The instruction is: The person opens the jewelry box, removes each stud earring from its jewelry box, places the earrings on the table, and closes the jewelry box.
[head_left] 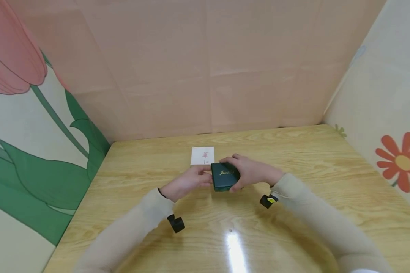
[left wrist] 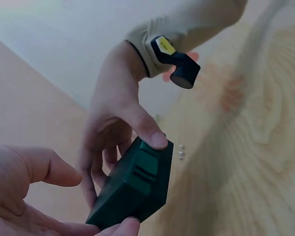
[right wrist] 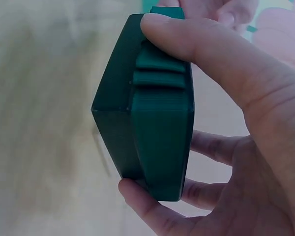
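Observation:
A small dark green jewelry box [head_left: 223,179] with gold lettering on its top is held over the middle of the table. My right hand [head_left: 251,172] grips it from the right, thumb on the near side and fingers round the far side. A green ribbon bow [right wrist: 160,73] shows on the box's side in the right wrist view, with the right thumb over part of it. My left hand [head_left: 188,182] is at the box's left side. In the left wrist view its fingertips [left wrist: 128,227] touch the box's lower edge, while the thumb stands apart from it.
A white square card or flat box [head_left: 201,154] with a pink flower print lies just behind the hands on the wooden table [head_left: 150,151]. Small white bits [left wrist: 181,153] lie on the tabletop beside the green box. Printed panels [head_left: 403,94] border the table.

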`<action>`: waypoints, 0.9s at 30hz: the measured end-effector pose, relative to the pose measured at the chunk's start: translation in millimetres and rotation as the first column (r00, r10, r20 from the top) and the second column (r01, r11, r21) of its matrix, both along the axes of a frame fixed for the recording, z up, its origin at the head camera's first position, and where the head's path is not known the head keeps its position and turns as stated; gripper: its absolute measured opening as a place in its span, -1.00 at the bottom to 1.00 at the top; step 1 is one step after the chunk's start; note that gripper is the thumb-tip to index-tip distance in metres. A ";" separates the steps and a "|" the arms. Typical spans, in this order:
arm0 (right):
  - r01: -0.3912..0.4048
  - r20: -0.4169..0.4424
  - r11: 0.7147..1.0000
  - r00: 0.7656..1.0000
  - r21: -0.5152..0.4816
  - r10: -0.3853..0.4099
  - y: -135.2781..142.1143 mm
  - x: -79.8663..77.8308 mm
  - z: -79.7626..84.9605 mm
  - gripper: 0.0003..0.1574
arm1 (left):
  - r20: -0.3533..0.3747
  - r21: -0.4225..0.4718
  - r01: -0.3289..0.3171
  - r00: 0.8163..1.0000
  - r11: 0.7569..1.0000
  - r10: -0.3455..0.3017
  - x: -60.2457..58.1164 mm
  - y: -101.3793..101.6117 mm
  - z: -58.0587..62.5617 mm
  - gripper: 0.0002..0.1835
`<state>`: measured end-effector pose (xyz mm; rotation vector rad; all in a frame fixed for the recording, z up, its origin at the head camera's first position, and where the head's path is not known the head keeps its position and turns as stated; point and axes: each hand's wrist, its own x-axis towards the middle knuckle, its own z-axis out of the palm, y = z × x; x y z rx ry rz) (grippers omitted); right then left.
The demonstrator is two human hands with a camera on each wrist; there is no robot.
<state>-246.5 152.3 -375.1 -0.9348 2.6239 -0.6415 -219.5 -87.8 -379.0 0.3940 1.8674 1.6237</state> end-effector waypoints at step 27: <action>-0.028 0.041 1.000 0.999 0.000 0.028 -0.7 1.1 -43.0 0.21 | 0.076 -0.102 -0.081 0.993 0.991 0.089 3.3 8.3 -35.2 -0.51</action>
